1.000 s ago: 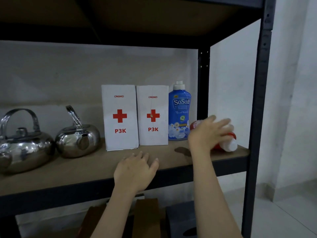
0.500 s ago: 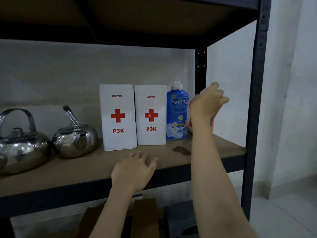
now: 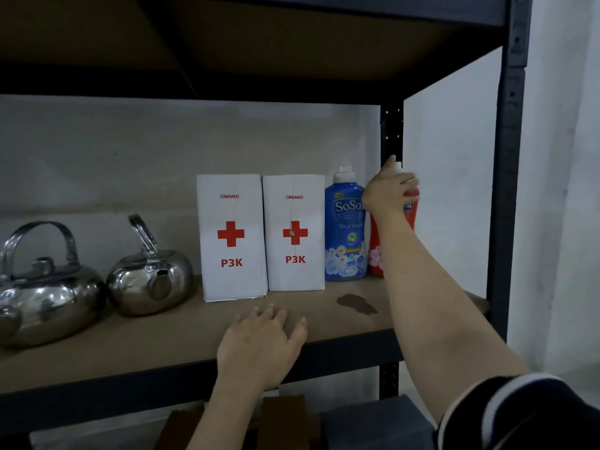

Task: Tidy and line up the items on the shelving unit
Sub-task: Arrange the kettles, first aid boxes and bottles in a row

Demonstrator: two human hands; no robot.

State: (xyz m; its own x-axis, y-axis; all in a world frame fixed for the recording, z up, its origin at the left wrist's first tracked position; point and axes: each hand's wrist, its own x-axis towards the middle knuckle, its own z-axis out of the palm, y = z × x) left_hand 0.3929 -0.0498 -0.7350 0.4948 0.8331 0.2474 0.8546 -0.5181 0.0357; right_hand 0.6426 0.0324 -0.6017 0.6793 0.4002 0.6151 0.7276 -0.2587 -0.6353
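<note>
My right hand [image 3: 391, 190] is clasped round the red bottle [image 3: 376, 251], upright at the row's right end beside the blue bottle [image 3: 345, 228]. My left hand [image 3: 259, 345] rests flat, holding nothing. Kettles [image 3: 149, 277] look unaligned.

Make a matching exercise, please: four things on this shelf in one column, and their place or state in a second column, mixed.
Things:
1. red bottle
2. blue bottle
3. left hand
4. brown stain

Places or states:
A. flat on the shelf board's front part
B. gripped near its top by the right hand
C. on the board, in front of the bottles
D. upright, next to a white box

Pairs: 1-B, 2-D, 3-A, 4-C
</note>
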